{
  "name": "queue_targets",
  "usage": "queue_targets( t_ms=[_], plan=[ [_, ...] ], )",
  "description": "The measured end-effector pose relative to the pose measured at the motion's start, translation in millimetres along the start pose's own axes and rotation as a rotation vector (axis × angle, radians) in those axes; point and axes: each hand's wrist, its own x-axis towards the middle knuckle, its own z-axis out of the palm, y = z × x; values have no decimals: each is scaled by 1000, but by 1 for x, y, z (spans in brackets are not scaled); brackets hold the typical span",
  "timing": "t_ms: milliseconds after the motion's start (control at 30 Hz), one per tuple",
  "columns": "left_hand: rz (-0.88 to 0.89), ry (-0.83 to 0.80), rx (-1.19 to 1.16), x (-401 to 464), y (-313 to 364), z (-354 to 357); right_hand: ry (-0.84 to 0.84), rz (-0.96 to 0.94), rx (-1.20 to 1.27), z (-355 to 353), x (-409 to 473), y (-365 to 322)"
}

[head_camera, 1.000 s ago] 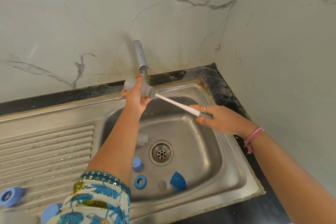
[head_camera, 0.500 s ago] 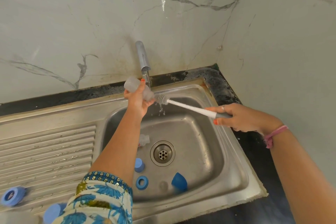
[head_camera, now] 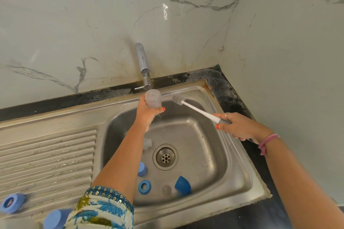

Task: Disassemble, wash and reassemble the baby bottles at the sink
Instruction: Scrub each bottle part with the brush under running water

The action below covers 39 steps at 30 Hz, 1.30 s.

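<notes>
The left hand [head_camera: 149,112] grips the clear bottle [head_camera: 153,100] under the tap [head_camera: 144,65], above the sink [head_camera: 234,154]; the right hand [head_camera: 235,126] clasps the brush [head_camera: 195,108] by its handle, bristles just beside the bottle, not inside; the hands are apart; in the basin lie a blue ring [head_camera: 144,187], a blue cap [head_camera: 183,185] and a blue cup-shaped piece [head_camera: 142,169] near the drain [head_camera: 165,157]; the left forearm hides part of a clear part [head_camera: 148,143].

One clear plastic bottle [head_camera: 153,100], one white-handled bottle brush [head_camera: 197,110], five blue plastic pieces, of which three lie in the steel sink [head_camera: 240,178], one clear teat [head_camera: 147,143].
</notes>
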Motion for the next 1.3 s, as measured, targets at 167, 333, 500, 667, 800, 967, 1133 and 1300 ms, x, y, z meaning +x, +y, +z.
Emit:
queue_targets(
  t_ms=[167, 333, 500, 667, 800, 967, 1133, 1300],
  plan=[
    [-8, 16, 10, -2, -1, -6, -22, 1, -6, 8, -1, 2],
    [5, 14, -99, -5, 1, -10, -34, 8, -8, 14, -1, 3],
    [-91, 50, -264, -12, 6, -9, -33, 3, 25, 19, -2, 4],
    [-162, 73, -346, -16, 18, -6, -29, 8, 51, 20, 1, 5],
    [-224, 32, -422, -24, 28, -5, -37, 2, 79, 20, -3, 5],
    [-353, 63, -793, -33, 44, -5, -50, -28, 73, 18, -10, 3],
    [-390, 116, -1082, -25, 55, -2, -74, -52, 72, 18, -15, 5],
    [-482, 131, -1302, -23, 47, -1, -89, -56, 72, 15, -19, 11]
  ],
)
